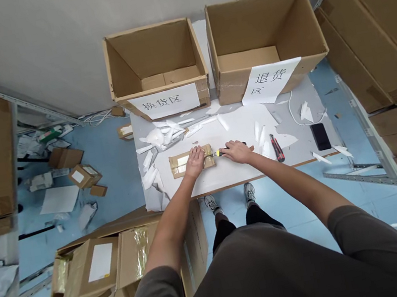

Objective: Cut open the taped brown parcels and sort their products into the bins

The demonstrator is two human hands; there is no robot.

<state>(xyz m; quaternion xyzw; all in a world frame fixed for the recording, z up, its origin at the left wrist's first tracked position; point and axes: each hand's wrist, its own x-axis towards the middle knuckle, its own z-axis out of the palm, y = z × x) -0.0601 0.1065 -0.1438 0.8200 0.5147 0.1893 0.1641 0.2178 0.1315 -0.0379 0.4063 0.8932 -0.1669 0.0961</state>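
A small flat cardboard box wrapped in shiny tape, with a white label, lies on the grey table. My left hand rests flat on top of it, fingers stretched toward the far edge. In my closed right hand is a utility knife with a yellow-and-black body. Its thin tip points left at the box's right end; whether the blade is in the tape I cannot tell. A red-and-black box cutter lies right of my right hand.
Two large open cartons with paper signs, one at back left and one at back right, stand behind. Paper scraps litter the table. A phone lies at right. A carton of taped boxes stands lower left.
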